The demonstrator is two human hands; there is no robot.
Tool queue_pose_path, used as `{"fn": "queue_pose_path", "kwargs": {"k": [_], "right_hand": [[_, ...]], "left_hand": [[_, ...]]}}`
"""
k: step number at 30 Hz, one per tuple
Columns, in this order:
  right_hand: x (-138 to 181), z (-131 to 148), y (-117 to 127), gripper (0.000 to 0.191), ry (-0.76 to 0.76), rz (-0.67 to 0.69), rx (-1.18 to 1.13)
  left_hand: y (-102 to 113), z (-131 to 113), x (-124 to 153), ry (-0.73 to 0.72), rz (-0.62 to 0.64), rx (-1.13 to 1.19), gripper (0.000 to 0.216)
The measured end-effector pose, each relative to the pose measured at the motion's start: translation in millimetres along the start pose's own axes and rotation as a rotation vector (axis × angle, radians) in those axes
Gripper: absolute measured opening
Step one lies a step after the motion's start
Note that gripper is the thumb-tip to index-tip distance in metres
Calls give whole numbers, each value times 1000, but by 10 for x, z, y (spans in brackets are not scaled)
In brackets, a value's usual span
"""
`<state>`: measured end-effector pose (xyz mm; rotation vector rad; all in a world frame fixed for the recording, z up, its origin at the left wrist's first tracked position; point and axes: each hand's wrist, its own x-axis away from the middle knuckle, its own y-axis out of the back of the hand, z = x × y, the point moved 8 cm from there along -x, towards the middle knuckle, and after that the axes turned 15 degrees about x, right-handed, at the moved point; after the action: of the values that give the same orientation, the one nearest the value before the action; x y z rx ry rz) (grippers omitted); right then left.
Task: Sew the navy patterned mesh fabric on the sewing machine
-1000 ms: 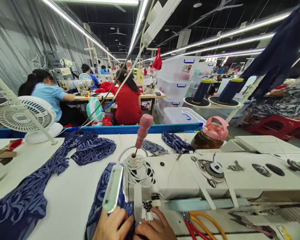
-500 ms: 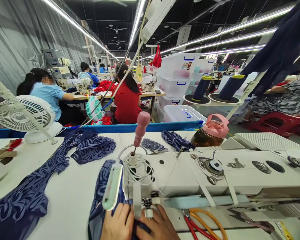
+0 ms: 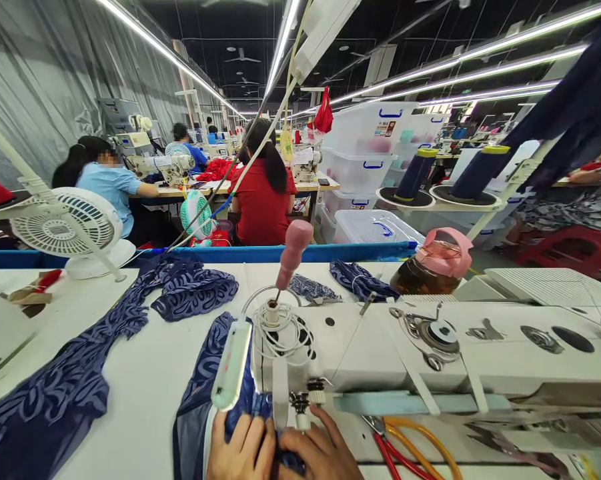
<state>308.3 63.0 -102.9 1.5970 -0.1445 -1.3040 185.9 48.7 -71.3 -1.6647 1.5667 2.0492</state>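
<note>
My left hand [image 3: 241,448] and my right hand [image 3: 318,452] lie side by side at the bottom edge, both pressing a piece of navy patterned fabric [image 3: 205,373] flat under the needle area of a white sewing machine [image 3: 430,353]. The fingers of both hands rest on the cloth just in front of the presser foot [image 3: 299,408]. A small white lamp [image 3: 231,365] hangs off the machine head above my left hand. The fabric runs away from me behind the machine.
More navy fabric [image 3: 75,373] trails across the white table to the left. A desk fan [image 3: 67,230] stands at the back left, a pink-lidded jar [image 3: 437,263] at the back right. Red and orange scissors [image 3: 410,447] lie right of my hands. Other people sew at tables beyond.
Both hands have slid slightly forward on the fabric toward the presser foot. The view has shifted a little to the left.
</note>
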Motion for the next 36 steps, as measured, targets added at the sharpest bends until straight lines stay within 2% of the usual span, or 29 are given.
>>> {"fn": "queue_pose_path", "kwargs": {"k": [2, 5, 8, 11, 15, 19, 22, 27, 29, 33, 35, 36], "right_hand": [[-2, 5, -14, 20, 4, -6, 49], [-46, 46, 41, 19, 10, -96, 147], [-115, 146, 122, 11, 111, -146, 201], [-173, 162, 184, 9, 162, -115, 209], [-167, 136, 246, 15, 175, -122, 159], [-96, 194, 151, 17, 220, -44, 218], [-58, 210, 199, 13, 197, -71, 199], [-102, 215, 325, 11, 255, -57, 186], [-173, 191, 367, 8, 277, -38, 172], [-303, 143, 315, 8, 314, 101, 87], [-321, 113, 295, 10, 303, 89, 33], [-315, 93, 301, 11, 288, 42, 6]], "left_hand": [[-9, 2, -28, -27, 23, -7, 29], [-14, 38, -129, -25, 38, -3, 29], [-43, 73, -138, 24, 35, -19, 32], [-60, 136, -36, 61, 93, -51, 36], [74, 272, -53, 110, 131, 17, 34], [137, 170, -214, 94, 50, 129, 33], [150, 55, -197, 28, -43, 89, 36], [128, 69, -130, -55, 91, 155, 31], [135, 79, -130, -51, 77, 170, 32], [28, 18, -70, -88, 78, 149, 32], [-18, 20, -49, -100, 103, 137, 31], [-13, 35, -57, -104, 99, 139, 31]]}}
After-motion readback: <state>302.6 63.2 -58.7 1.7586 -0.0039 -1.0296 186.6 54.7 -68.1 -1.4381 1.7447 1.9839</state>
